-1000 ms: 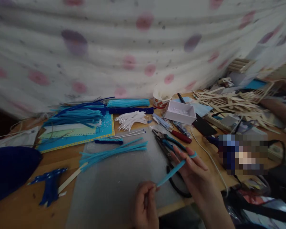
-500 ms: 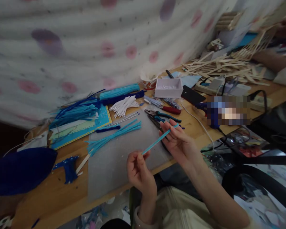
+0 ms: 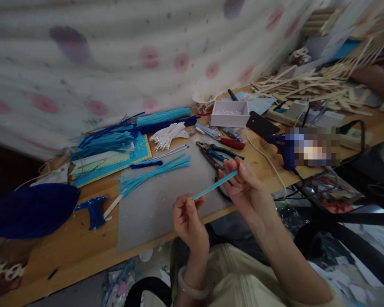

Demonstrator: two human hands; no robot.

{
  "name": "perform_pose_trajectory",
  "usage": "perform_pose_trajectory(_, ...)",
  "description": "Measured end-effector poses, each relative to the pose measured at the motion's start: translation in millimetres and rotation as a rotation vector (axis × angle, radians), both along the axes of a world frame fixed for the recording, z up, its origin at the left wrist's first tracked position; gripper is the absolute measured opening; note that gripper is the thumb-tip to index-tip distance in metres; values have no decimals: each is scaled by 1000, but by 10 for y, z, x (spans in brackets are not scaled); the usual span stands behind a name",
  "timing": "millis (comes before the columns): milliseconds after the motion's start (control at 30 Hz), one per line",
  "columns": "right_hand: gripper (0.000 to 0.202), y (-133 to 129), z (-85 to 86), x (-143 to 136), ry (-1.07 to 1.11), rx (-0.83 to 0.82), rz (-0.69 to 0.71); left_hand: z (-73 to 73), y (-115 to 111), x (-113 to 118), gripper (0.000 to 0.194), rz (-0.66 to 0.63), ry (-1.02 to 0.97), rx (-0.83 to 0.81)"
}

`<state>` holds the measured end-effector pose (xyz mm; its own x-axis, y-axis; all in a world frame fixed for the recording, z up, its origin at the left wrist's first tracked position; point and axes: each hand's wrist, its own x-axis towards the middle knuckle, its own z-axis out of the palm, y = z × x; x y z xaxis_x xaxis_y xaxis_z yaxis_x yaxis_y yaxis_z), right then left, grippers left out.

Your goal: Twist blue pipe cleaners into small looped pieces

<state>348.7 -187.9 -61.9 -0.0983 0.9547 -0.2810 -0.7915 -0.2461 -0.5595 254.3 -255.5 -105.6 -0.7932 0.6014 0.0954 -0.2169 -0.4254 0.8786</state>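
A light-blue pipe cleaner runs slantwise between my two hands, above the table's front edge. My left hand pinches its lower end between thumb and fingers. Higher up and to the right, my right hand has its fingers closed on the other end, whose tip sticks out a little. Behind my hands lie pliers with teal handles and dark scissors, partly hidden by my right hand. A loose bunch of light-blue pipe cleaners rests on the grey mat.
White stems lie behind the mat, beside a white box of small beads. A blue glue gun with its cable stands at right, partly pixelated. Wooden sticks pile up at the back right, near another person's arm.
The view has shifted slightly, so the table's things sit a little further right. Both hands still hold the pipe cleaner, which now lies at a slightly flatter slant.
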Motion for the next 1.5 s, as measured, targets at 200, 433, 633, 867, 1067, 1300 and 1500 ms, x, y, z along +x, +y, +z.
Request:
perform_pose_trajectory(200,22,-13,-14,56,-103,88,-108,-25,-56,-22,20,-60,129,-64)
perform_pose_trajectory(433,23,-27,13,122,-162,156,-194,30,-116,-77,8,-81,338,-65)
perform_pose_trajectory(633,20,-59,42,137,-194,190,-193,108,-125,-10,11,-134,359,-46)
perform_pose_trajectory(867,20,-56,46,169,-202,235,-186,132,-151,6,5,-147,337,-83)
perform_pose_trajectory(1067,20,-70,47,185,-292,246,-203,428,-175,-146,16,-337,840,-239)
perform_pose_trajectory(1300,19,-249,-14,178,-376,298,-70,687,-110,67,17,-454,1095,-262)
perform_pose_trajectory(1500,18,-352,-113,201,-372,313,27,633,-150,122,19,-589,870,-303)
